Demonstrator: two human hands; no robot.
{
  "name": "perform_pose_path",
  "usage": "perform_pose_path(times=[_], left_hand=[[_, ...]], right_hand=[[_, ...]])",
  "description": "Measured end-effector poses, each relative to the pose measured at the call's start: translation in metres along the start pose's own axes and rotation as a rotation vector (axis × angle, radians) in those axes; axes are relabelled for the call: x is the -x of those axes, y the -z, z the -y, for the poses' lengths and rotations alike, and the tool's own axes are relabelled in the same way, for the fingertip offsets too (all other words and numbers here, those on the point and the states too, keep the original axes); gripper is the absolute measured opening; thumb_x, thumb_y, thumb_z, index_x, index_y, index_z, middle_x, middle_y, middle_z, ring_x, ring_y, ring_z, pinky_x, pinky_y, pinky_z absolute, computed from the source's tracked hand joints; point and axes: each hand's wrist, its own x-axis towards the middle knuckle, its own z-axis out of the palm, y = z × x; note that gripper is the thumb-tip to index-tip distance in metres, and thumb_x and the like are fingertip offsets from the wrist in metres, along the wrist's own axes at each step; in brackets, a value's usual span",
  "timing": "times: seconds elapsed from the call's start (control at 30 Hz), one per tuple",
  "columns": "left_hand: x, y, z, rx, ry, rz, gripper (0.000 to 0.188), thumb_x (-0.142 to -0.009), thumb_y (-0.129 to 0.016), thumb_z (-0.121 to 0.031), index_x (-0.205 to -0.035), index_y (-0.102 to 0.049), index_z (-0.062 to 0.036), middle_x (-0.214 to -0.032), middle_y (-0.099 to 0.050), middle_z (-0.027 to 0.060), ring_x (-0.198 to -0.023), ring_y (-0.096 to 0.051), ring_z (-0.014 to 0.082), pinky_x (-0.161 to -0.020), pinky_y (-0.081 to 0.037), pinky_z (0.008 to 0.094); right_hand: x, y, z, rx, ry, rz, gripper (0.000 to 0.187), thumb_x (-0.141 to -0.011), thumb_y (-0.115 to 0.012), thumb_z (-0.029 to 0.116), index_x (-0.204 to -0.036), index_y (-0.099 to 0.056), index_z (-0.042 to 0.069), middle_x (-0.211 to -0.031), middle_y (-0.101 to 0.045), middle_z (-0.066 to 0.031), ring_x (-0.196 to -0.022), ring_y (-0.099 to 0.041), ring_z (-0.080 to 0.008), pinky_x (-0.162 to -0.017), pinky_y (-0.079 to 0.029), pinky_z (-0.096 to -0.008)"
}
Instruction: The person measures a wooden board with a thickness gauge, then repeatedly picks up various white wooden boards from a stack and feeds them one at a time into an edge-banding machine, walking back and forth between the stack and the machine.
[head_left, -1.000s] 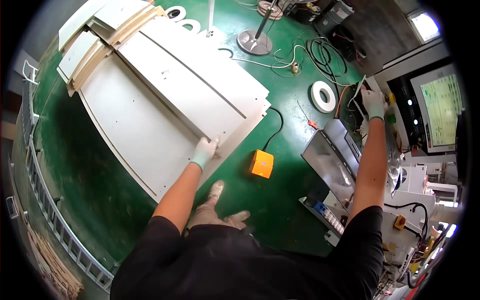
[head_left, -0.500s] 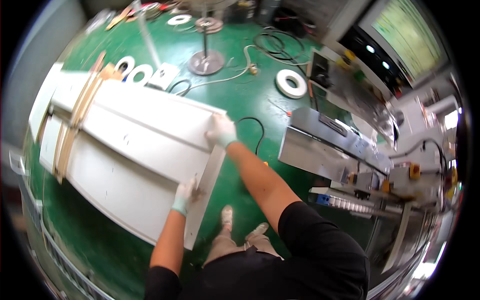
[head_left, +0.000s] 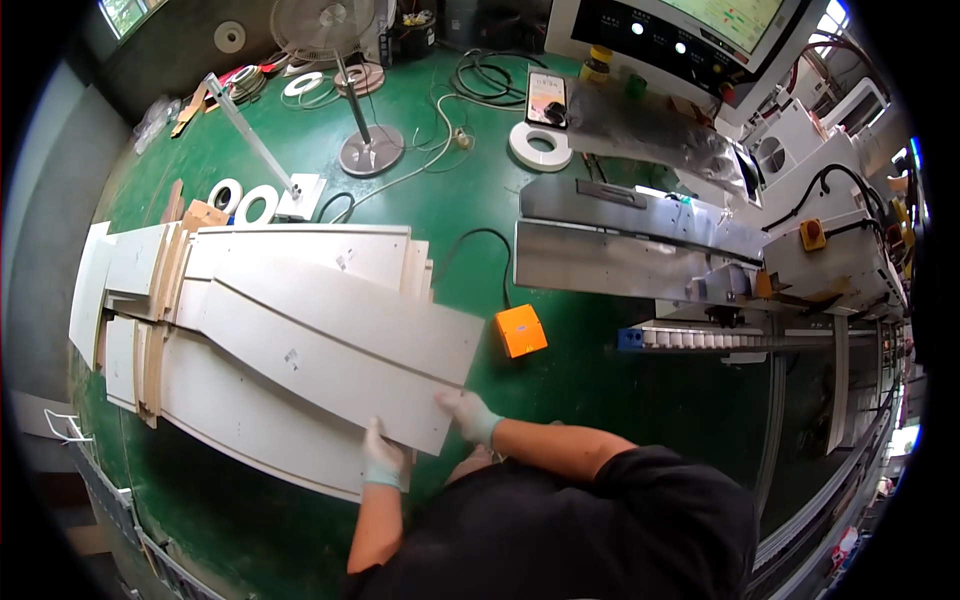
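A long white panel lies at a slant over a stack of white boards, its near end raised towards me. A dark line runs along its length; I cannot tell whether it is a groove or a joint between two boards. My left hand, in a pale glove, is closed on the panel's near long edge, thumb on top and fingers hidden underneath. At the right end, my right hand, also gloved, grips the short edge with its thumb over the face.
An orange box with a black cable sits on the green floor. To the right stands a metal machine bed with a roller track. White tape rolls, a pedestal fan and loose cables lie beyond the stack.
The panel's near end has come up off the stack and towards me. My right hand has moved down and nearer my body, close to my left. My view has shifted too, bringing the orange box into sight.
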Motion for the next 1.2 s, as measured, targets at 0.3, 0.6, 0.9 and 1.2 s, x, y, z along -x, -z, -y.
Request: perform_pose_path(times=[0.3,0.6,0.9,1.2], left_hand=[[-0.039,-0.003,-0.127,0.232,-0.199,0.160,0.053,-0.097,-0.053,-0.041,-0.137,-0.050,-0.0066,-0.135,-0.056,0.0120,-0.125,-0.052,0.0314,-0.108,-0.040,0.0472],[0.026,-0.058,0.023,0.164,0.198,0.466,0.046,-0.096,-0.058,-0.032,-0.134,-0.053,-0.0069,-0.137,-0.056,0.0094,-0.126,-0.052,0.0301,-0.111,-0.038,0.0466],[0.066,-0.186,0.111,-0.795,0.896,0.920,0.046,-0.095,-0.063,-0.027,-0.128,-0.055,0.0026,-0.125,-0.063,0.0155,-0.117,-0.059,0.0281,-0.105,-0.044,0.0435],[0.025,-0.271,0.211,-1.272,0.721,1.312,0.043,-0.094,-0.064,-0.034,-0.120,-0.059,0.0009,-0.108,-0.064,0.0077,-0.098,-0.061,0.0172,-0.089,-0.050,0.0338]], right_hand=[[0.171,0.013,0.145,-0.006,0.219,-0.115,0.036,-0.096,-0.063,0.023,-0.123,-0.054,0.001,-0.113,-0.064,-0.0108,-0.100,-0.064,-0.0219,-0.086,-0.055,-0.0383],[0.243,0.215,0.112,0.175,0.745,-0.828,0.033,-0.094,-0.064,0.030,-0.097,-0.069,-0.002,-0.077,-0.061,0.0003,-0.072,-0.054,-0.0092,-0.069,-0.048,-0.0269],[0.374,0.346,-0.146,-0.330,0.795,-1.529,0.054,-0.100,-0.049,0.048,-0.089,-0.064,-0.003,-0.079,-0.059,-0.0027,-0.070,-0.054,-0.0122,-0.066,-0.048,-0.0300],[0.359,0.261,-0.258,-0.792,0.601,-1.721,0.061,-0.098,-0.053,0.045,-0.130,-0.055,-0.007,-0.122,-0.061,-0.0173,-0.103,-0.062,-0.0263,-0.089,-0.052,-0.0369]])
